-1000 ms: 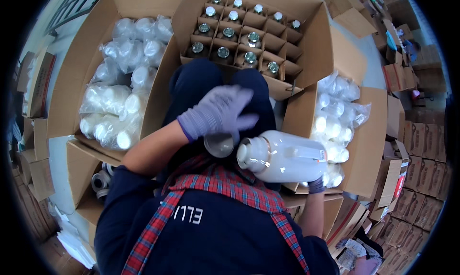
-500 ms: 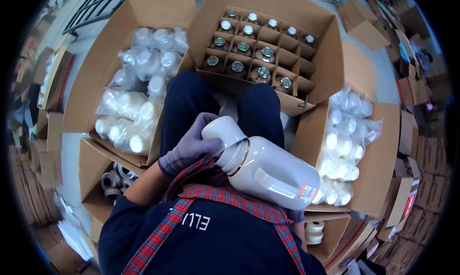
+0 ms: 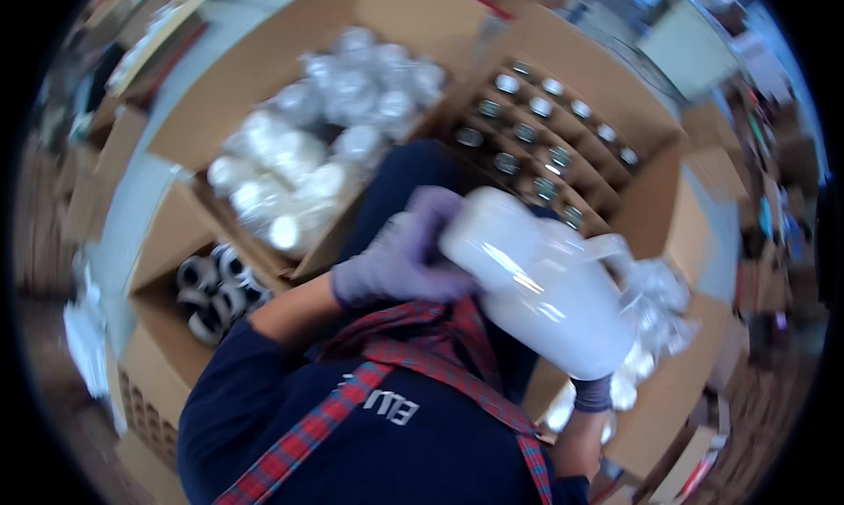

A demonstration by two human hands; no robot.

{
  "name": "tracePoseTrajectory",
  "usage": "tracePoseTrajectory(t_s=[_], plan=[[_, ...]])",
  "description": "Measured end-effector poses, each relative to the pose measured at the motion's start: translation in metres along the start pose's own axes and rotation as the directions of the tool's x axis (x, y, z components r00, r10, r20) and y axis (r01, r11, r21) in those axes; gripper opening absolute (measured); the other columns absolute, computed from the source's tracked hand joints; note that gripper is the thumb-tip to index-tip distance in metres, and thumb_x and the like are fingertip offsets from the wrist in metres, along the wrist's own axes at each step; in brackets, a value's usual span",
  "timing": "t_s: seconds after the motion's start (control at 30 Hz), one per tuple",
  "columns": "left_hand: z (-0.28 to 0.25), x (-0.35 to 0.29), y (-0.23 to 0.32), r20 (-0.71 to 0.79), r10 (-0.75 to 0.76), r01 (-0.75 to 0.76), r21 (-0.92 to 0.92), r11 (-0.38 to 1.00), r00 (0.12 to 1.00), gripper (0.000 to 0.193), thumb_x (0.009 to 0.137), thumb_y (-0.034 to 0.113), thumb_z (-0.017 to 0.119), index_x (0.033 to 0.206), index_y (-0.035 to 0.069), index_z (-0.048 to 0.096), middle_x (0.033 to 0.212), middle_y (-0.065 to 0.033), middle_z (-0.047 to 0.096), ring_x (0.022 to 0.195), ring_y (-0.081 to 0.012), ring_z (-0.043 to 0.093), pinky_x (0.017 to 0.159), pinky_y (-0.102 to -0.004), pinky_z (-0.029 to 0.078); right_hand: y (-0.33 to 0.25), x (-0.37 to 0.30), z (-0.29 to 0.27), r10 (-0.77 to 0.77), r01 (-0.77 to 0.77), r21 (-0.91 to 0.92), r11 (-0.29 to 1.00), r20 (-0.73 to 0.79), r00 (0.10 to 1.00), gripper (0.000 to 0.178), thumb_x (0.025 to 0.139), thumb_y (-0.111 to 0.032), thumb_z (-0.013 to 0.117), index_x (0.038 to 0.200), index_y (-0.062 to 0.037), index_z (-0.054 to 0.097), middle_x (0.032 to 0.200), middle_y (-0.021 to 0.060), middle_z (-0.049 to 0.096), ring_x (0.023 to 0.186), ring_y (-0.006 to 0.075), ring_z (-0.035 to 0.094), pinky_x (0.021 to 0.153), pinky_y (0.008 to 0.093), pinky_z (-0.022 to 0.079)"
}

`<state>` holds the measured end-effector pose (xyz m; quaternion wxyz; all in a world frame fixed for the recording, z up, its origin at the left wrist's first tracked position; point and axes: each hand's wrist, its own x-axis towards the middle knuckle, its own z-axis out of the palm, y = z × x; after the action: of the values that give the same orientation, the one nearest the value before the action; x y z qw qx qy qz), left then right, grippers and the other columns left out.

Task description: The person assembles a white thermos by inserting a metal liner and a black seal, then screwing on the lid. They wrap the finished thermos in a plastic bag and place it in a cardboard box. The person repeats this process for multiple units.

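From where I stand, I see a seated person bent over a big white jug (image 3: 558, 303), which slants across the lap, its capped end up toward the left side and its base down toward the right. The left grip (image 3: 396, 259), in a pale purple glove, is clasped round the side of the rounded white lid (image 3: 492, 232), which sits at the mouth of the jug. The right grip (image 3: 592, 393) is at the base end; only its dark cuff shows past the jug, so I can't tell how those fingers are set.

Below the jug is a red plaid apron (image 3: 440, 364) over a dark top (image 3: 334, 417). Cardboard stands all round the knees. Ahead and to the right is a divided carton (image 3: 571, 57), its slots holding rows of bottles (image 3: 525, 133), some with white tops, others silvery. Ahead on the left, a large carton (image 3: 220, 109) is packed with white pieces in clear plastic (image 3: 290, 145). Near the left elbow, a smaller box (image 3: 167, 241) holds a heap of dark and pale rings (image 3: 211, 294). By the right forearm, another open box (image 3: 681, 382) has more wrapped white pieces (image 3: 651, 294), partly hidden behind the jug.
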<state>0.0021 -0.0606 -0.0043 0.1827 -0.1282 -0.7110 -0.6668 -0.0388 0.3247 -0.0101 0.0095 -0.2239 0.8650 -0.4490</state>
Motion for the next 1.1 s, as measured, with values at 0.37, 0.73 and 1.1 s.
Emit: tracePoseTrajectory(t_s=[0.37,0.73,1.1], plan=[[0.026,0.057,-0.043,-0.311,-0.325,0.29,-0.154,0.945,0.893,0.051,0.08,0.041,0.077,0.105,0.001,0.057,0.094,-0.0179,0.066,0.084,-0.0272,0.067,0.075,-0.0358,0.053,-0.018,0.076,0.026,0.084,-0.108,0.135,0.985,0.175,0.981,0.047,0.099,-0.018,0.056,0.141,0.0041,0.048,0.129,0.0154,0.062,0.116,0.0227,0.061,0.098,0.036,0.048],[0.073,-0.005,-0.065,-0.436,-0.538,0.378,-0.403,0.834,0.722,0.053,0.093,0.023,0.065,0.133,-0.004,0.043,0.126,-0.0182,0.053,0.121,-0.0269,0.053,0.105,-0.0359,0.042,-0.036,0.082,0.012,0.167,-0.204,0.156,0.966,0.225,0.96,0.05,0.1,-0.021,0.055,0.141,0.0061,0.046,0.131,0.0167,0.059,0.117,0.0221,0.059,0.097,0.0382,0.048],[0.087,-0.045,-0.033,-0.202,0.637,-0.493,0.478,0.727,0.744,0.014,0.087,0.016,0.058,0.092,0.004,0.063,0.091,-0.0099,0.06,0.076,-0.025,0.06,0.066,-0.0398,0.048,-0.09,0.137,-0.015,0.415,-0.301,-0.555,0.776,0.09,0.905,0.046,0.103,-0.029,0.051,0.136,0.0024,0.054,0.116,0.0174,0.066,0.102,0.0252,0.064,0.087,0.0399,0.053]])
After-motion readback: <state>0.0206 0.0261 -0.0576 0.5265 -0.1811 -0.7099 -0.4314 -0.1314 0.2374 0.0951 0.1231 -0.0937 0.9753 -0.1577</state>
